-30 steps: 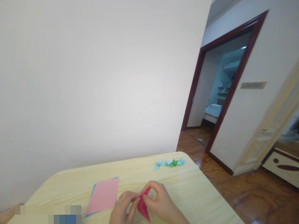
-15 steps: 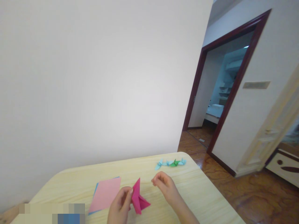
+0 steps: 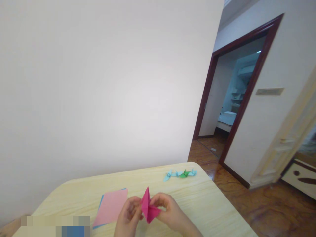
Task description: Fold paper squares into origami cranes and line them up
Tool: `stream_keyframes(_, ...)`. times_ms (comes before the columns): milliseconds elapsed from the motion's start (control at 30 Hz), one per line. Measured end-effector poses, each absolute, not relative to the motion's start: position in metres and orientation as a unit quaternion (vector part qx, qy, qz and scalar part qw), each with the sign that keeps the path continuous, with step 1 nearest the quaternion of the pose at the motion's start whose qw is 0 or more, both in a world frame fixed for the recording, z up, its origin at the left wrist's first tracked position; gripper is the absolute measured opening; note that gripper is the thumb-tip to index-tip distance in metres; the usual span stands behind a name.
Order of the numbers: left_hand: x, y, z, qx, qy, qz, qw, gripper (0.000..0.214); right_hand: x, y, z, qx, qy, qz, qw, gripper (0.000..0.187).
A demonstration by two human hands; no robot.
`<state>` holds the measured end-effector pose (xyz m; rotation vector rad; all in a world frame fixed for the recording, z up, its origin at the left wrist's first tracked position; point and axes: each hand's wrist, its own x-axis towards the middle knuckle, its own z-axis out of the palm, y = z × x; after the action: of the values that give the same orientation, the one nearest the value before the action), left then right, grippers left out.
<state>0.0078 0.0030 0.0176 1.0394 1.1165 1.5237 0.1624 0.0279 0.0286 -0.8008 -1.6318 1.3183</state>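
A folded magenta origami paper [image 3: 146,204] is held up between my hands over the front of the table. Its top comes to a sharp point, and a flap sticks out to the right. My left hand [image 3: 128,214] pinches its left edge between thumb and fingers. On the other side, my right hand [image 3: 169,210] has its thumb and fingertips closed around the right flap. Beside my left hand lies a pink sheet of paper [image 3: 111,207], with blue paper showing along its edges.
Several small origami cranes, light blue and one green [image 3: 184,173], stand in a row near the back right of the pale wooden table [image 3: 209,204]. A white wall [image 3: 111,98] rises behind it. To the right is an open doorway [image 3: 222,95]; a blurred patch covers the lower left.
My right hand has moved left and down from beside the paper and taken hold of its right flap. The magenta paper has turned slightly in my left hand.
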Motion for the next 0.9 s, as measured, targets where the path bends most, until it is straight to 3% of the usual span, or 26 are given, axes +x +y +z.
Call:
stream_keyframes(300,0.006,-0.004,0.025,0.491,0.464,0.57,0.467,0.039,0.163,0.027,0.035,-0.34,-0.654,0.523,0.428,0.026)
stream_keyframes(600,0.011,-0.005,0.021,0.477,0.455,0.601,0.453,0.035,0.163,0.024,0.041,-0.359,-0.679,0.469,0.435,0.024)
stream_keyframes(733,0.01,-0.005,0.027,0.49,0.482,0.581,0.436,0.031,0.16,0.027,0.032,-0.353,-0.635,0.498,0.474,0.012)
stream_keyframes(900,0.011,-0.006,0.027,0.473,0.488,0.586,0.442,0.03,0.158,0.031,0.021,-0.369,-0.597,0.502,0.505,0.016)
